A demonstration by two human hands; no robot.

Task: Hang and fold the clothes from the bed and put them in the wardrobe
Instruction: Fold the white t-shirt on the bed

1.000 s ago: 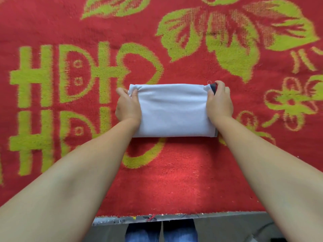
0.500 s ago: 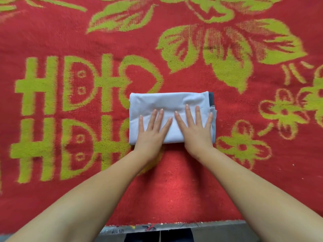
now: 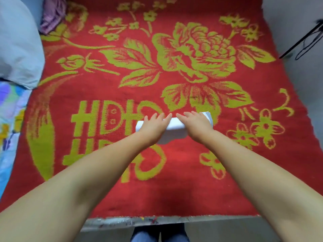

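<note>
— Is there any writing to read?
— Only on the red blanket (image 3: 174,189): big yellow-green woven shapes (image 3: 111,117) that look like "HDHO", repeated below; no labels or numbers.

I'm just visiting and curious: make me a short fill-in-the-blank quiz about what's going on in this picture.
1. Both hands lie flat on a folded ____ garment.
2. The garment rests on a red blanket patterned in ____.
3. The left hand and the right hand have their fingers ____, not curled.
4. A purple cloth lies at the blanket's far ____ corner.

Missing words: white; yellow-green; straight; left
</note>
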